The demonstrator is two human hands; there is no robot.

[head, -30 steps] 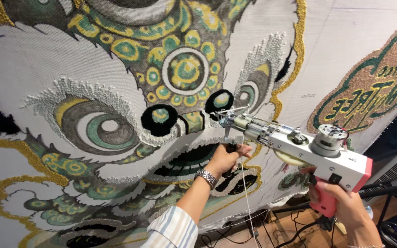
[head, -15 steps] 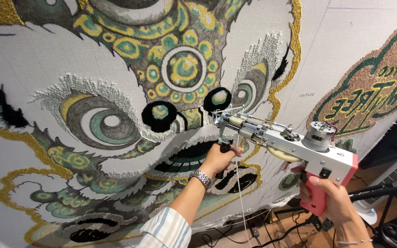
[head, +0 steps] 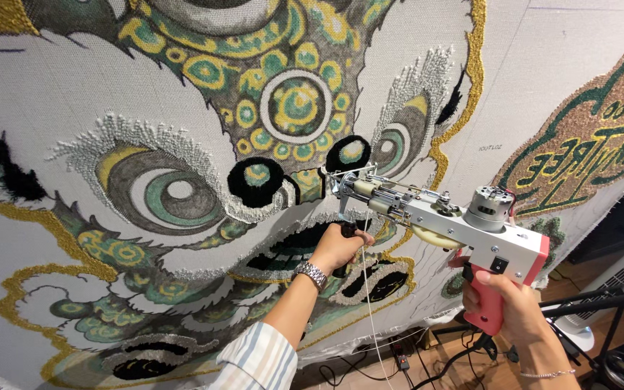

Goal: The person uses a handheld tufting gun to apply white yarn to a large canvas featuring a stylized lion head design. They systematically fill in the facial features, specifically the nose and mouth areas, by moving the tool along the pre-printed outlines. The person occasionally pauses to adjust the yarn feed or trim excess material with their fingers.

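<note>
Two hands gripping one tufting gun (head: 435,220) and holding it against the cloth (head: 543,87) stretched upright in front. Compared with the view a second ago, sitting a little lower and further left on the picture, with the needle end now pressing just below the two black-ringed dots (head: 256,180) at the middle of the big woven face (head: 182,188); judging from that, working down into the dark mouth area rather than staying on the eye. Left hand (head: 337,249), with a metal watch (head: 310,274) on the wrist and a striped sleeve (head: 254,361) behind it, closing around the small black front handle under the needle. Right hand (head: 510,307) wrapping the pink rear grip (head: 489,307), a thin bracelet showing at the wrist. Pale yarn (head: 368,303) hanging down from the front end between the two arms. Off to the right, a second tufted piece in brown and green (head: 601,137), and below it cables on a wooden floor (head: 456,361).
</note>
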